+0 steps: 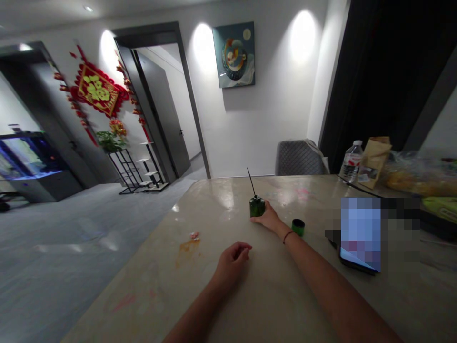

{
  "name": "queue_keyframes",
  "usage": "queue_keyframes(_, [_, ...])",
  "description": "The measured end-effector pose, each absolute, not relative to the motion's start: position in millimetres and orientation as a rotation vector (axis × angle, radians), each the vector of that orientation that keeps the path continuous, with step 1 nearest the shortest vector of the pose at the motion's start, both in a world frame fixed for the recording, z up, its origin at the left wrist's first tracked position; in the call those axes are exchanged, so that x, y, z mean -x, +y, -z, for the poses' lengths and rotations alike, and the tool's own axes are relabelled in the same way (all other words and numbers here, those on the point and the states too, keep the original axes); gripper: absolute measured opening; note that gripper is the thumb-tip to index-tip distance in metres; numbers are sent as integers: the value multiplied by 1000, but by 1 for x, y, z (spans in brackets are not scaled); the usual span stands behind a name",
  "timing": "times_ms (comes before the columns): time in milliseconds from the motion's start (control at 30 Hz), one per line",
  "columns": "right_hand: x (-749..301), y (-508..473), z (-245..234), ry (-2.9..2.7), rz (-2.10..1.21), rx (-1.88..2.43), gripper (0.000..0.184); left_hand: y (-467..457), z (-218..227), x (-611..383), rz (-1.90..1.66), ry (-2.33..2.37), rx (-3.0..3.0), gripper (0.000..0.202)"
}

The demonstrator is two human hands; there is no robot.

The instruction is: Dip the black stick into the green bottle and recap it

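Note:
My right hand (269,217) reaches across the table and is closed around the side of a small dark green glass diffuser bottle (256,208). The bottle stands upright, and one thin dark stick (251,181) leans out of its neck to the left. A green cylindrical cap (298,227) sits on the table just right of my wrist. Closer in, my left hand (233,259) rests with its fingers curled in and nothing visible in them. It is apart from the bottle.
On the shiny table (214,205), a lit phone-like screen (360,243), partly pixelated, stands to the right. A water bottle (352,162), a brown paper bag (373,162) and plastic-wrapped goods (421,174) are at the back right. A grey chair (300,158) is beyond the far edge.

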State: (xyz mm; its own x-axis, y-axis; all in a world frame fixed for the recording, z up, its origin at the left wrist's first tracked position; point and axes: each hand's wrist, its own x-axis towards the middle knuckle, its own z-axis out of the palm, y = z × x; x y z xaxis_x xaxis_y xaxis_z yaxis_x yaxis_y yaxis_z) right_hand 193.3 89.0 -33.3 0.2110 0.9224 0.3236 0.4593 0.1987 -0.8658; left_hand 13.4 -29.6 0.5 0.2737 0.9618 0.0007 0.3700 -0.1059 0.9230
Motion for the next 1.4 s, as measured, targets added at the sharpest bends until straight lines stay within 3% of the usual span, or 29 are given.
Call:
queue_keyframes(600, [-201, 96, 46, -1217, -738, 1270, 72, -30, -2, -14, -833, 1265, -1628, 26])
queue_keyframes(800, [-192, 96, 49, -1226, -448, 1414, 85, -31, -2, -14, -833, 1247, -1616, 24])
queue_keyframes(933, [-187, 92, 50, -1290, -274, 1433, 79, -30, -2, -14, -834, 1232, -1611, 25])
queue_keyframes(1200, [-192, 95, 50, -1297, -470, 1436, 71, -30, 0, -14, -836, 1243, -1621, 25])
queue_keyframes(1400, [-189, 92, 49, -1328, -278, 1483, 74, -30, -3, -14, -825, 1256, -1633, 25])
